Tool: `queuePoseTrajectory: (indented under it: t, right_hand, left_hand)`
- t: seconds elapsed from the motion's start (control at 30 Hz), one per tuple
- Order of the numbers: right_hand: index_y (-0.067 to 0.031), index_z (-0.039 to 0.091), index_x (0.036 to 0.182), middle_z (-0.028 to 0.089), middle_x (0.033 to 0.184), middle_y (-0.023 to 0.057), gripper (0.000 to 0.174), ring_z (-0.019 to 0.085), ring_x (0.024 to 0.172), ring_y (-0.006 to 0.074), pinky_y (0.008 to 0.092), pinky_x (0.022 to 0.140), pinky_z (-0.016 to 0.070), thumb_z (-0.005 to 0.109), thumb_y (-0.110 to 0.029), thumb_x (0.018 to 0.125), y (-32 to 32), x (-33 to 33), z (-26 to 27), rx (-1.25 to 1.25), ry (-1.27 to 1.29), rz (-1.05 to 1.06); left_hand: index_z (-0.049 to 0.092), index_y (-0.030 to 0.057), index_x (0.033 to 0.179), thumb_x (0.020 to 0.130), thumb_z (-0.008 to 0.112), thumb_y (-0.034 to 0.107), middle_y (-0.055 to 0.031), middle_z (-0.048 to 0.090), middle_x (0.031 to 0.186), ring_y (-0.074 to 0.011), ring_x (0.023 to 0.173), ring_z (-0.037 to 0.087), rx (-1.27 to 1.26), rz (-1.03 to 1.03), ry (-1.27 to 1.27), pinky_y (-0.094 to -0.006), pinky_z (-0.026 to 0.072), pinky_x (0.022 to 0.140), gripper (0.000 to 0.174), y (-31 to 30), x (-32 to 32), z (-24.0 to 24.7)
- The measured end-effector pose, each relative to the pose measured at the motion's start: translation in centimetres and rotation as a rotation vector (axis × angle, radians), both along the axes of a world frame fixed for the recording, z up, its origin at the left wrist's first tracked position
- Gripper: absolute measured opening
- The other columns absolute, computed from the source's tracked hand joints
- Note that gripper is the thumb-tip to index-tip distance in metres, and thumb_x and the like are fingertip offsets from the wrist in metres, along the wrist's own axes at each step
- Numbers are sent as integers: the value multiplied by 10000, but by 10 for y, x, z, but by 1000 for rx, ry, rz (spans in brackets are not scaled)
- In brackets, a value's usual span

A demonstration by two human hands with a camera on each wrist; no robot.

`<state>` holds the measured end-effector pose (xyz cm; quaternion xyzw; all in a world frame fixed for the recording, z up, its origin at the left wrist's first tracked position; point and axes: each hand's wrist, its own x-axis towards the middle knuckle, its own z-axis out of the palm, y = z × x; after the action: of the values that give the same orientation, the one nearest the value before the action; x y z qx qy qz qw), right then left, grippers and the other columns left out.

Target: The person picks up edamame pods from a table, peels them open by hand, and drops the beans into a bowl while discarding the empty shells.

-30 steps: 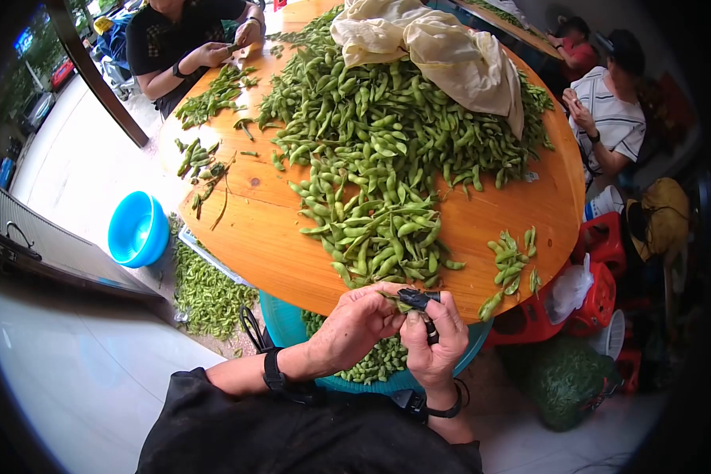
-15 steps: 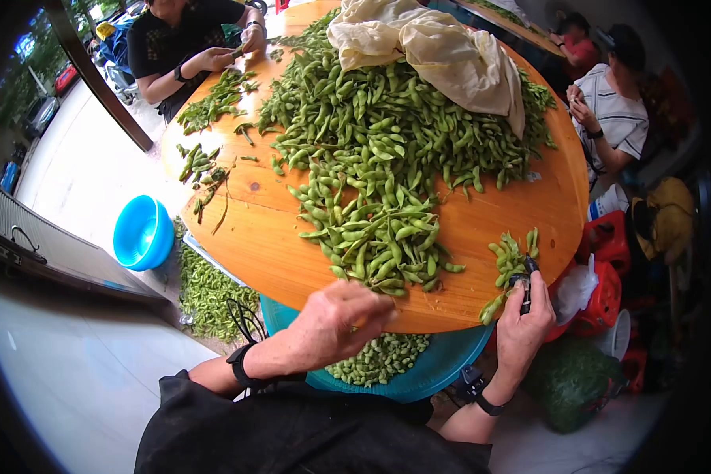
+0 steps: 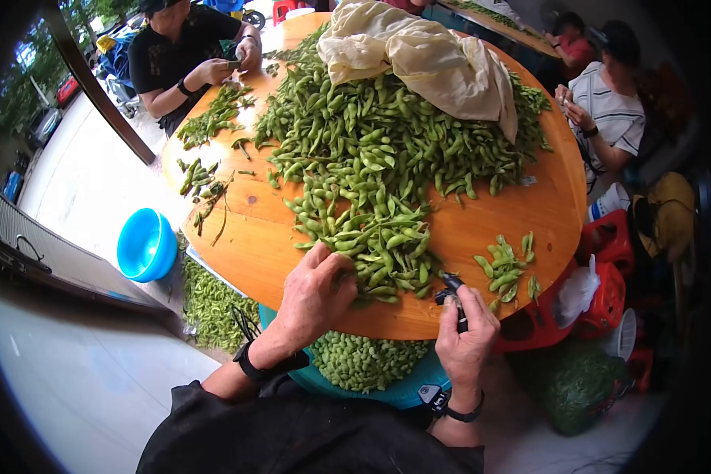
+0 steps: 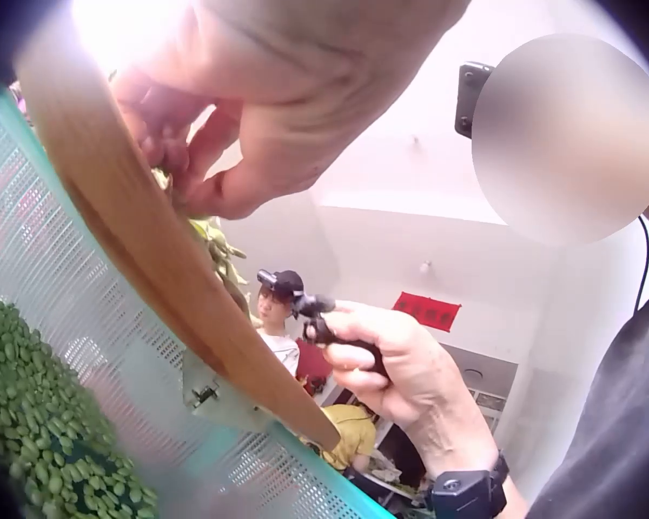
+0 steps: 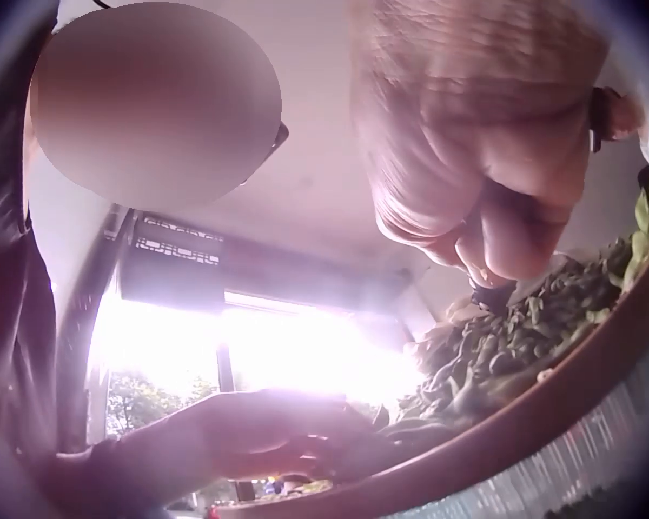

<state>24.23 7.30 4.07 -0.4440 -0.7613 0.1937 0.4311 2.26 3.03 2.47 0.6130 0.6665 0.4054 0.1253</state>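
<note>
My left hand point(image 3: 312, 294) is at the near left edge of a big heap of green soybean pods point(image 3: 355, 170) on the wooden table point(image 3: 253, 265). In the left wrist view its thumb and fingers come together on a green pod at the table edge, mostly hidden by the fingers. My right hand point(image 3: 464, 336) grips a small black tool point(image 3: 452, 284) at the table's near edge, right of the heap's front tip. Below the edge, a teal basin point(image 3: 430, 378) contains shelled green beans point(image 3: 363, 362).
A cream cloth point(image 3: 426, 67) covers the heap's top. Several loose pods point(image 3: 505, 268) lie to the right. A blue tub point(image 3: 146, 245) stands on the floor left, with red stools point(image 3: 606, 296) at right. People sit across the table point(image 3: 189, 63) and to the right point(image 3: 606, 110).
Both hands were together at the table edge, one second ago. They parted; the left moved up to the heap, while the right went to the loose pods, then back left with the black tool.
</note>
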Motion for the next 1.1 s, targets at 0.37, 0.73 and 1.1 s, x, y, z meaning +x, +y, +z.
queuePoseTrajectory:
  t: [0.37,0.73,1.1]
  right_hand:
    - [61,578,1206,490,686,-31,267,420,543,25,207,462,341,534,-35,960,-16,-21,3,-921,699,397]
    - [68,579,1200,457,635,-42,270,385,522,31,204,453,297,529,-66,971,-12,-15,1,-1118,834,474]
    - [3,619,1128,495,698,-44,177,406,542,36,215,459,298,529,-49,985,-13,-8,-2,-1182,1016,551]
  left_hand:
    - [534,28,1079,978,583,93,5,563,789,-41,693,542,-169,-424,-926,-233,448,594,129,-9,28,4]
    - [614,2,923,845,675,-51,-66,619,779,-127,654,624,154,-337,-269,-246,493,582,113,-7,24,5]
    - [478,52,1099,917,664,81,-41,606,850,-139,623,594,-430,-665,-1699,-248,447,500,262,-6,22,-4]
